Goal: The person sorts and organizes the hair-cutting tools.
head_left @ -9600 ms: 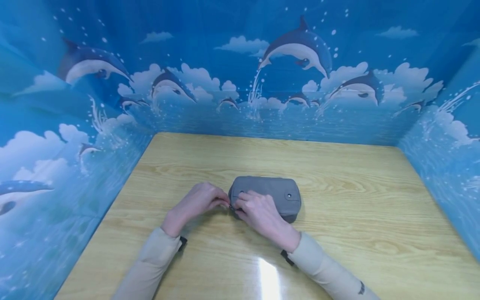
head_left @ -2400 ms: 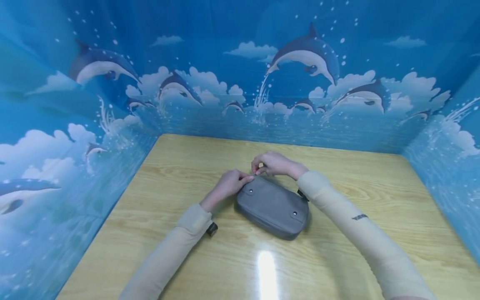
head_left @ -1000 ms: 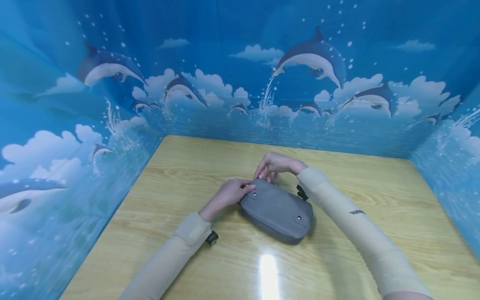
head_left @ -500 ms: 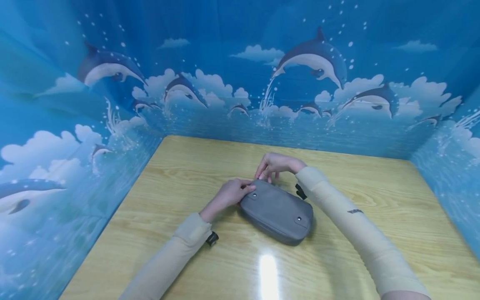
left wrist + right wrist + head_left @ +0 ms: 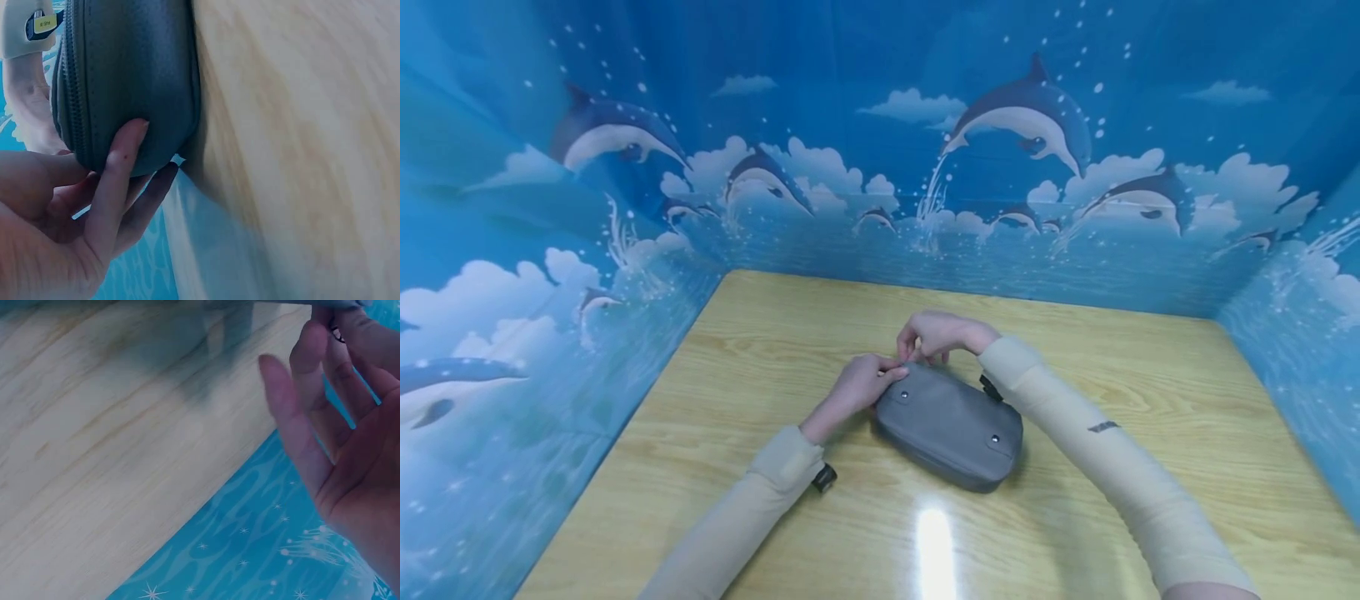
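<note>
A grey zippered pouch (image 5: 951,421) with two metal snaps lies slanted on the wooden table. My left hand (image 5: 856,385) grips its far left corner, thumb on top. In the left wrist view, fingers (image 5: 111,181) of that hand press the pouch's end, beside a zipper (image 5: 76,87) running along the side. From behind the pouch, my right hand (image 5: 938,333) reaches over to the same corner. Its thumb and index finger pinch a small dark metal zipper pull (image 5: 338,334), partly hidden, in the right wrist view. The other fingers of the right hand stay loosely extended.
The wooden table (image 5: 760,333) spreads around the pouch on all sides. A blue dolphin-printed curtain (image 5: 820,225) closes off the back and both sides. Each wrist carries a small black camera (image 5: 824,477). A light glare (image 5: 936,550) shows near the front.
Since the oldest frame the pouch has turned clockwise, and my right hand has gone from its front left to its far side. In the last half second the right hand shifts slightly left.
</note>
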Demonstrator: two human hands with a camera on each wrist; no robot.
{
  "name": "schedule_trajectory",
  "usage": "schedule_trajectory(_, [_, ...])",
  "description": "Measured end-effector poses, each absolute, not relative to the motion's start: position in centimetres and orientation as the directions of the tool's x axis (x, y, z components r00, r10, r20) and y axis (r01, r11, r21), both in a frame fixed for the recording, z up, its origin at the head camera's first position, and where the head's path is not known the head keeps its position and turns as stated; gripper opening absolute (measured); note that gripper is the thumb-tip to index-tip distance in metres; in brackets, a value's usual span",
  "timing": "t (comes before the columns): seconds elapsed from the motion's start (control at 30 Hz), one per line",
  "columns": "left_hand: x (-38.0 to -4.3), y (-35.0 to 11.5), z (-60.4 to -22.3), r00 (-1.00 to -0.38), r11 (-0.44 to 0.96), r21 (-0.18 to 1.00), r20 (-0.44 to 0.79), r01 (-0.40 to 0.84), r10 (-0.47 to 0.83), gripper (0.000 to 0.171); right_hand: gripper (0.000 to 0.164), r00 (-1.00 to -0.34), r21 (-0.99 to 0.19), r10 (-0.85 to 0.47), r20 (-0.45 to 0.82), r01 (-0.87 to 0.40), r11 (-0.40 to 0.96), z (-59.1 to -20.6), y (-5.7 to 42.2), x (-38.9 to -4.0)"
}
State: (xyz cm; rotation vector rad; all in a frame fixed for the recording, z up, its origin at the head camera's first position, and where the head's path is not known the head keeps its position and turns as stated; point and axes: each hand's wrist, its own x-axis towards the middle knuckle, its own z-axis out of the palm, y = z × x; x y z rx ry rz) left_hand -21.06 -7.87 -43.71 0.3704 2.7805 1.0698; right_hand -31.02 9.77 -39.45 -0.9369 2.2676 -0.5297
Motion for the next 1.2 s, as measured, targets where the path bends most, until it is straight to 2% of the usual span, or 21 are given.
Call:
schedule_trajectory(0.27, [-21.4, -8.0, -44.3, -0.961, 0.691, 0.698, -0.014, 0.188, 0.277, 0.030, 0.019, -0.589, -0.460, -0.757, -0.281, -0.610, 0.645, -39.7, 9.5, -30.3])
schedule_trajectory(0.53, [-21.7, -7.9, -43.8, -0.942, 0.705, 0.677, -0.055, 0.209, 0.332, 0.033, 0.016, -0.584, -0.444, -0.782, -0.218, -0.654, 0.613, -39.3, 10.0, -30.4])
schedule_trajectory(0.83, [-22.0, -8.0, -43.2, -0.939, 0.746, 0.650, -0.142, 0.149, 0.312, 0.033, 0.022, -0.545, -0.406, -0.819, -0.178, -0.718, 0.565, -39.2, 10.6, -30.2])
schedule_trajectory(1.0, [-21.7, -8.2, -43.0, -0.940, 0.758, 0.640, -0.170, 0.122, 0.295, 0.033, 0.022, -0.553, -0.417, -0.813, -0.182, -0.706, 0.573, -39.4, 11.4, -30.0])
schedule_trajectory(1.2, [-21.2, -8.5, -42.9, -0.950, 0.779, 0.621, -0.185, 0.085, 0.251, 0.032, 0.022, -0.591, -0.467, -0.771, -0.237, -0.627, 0.624, -39.2, 12.6, -29.7])
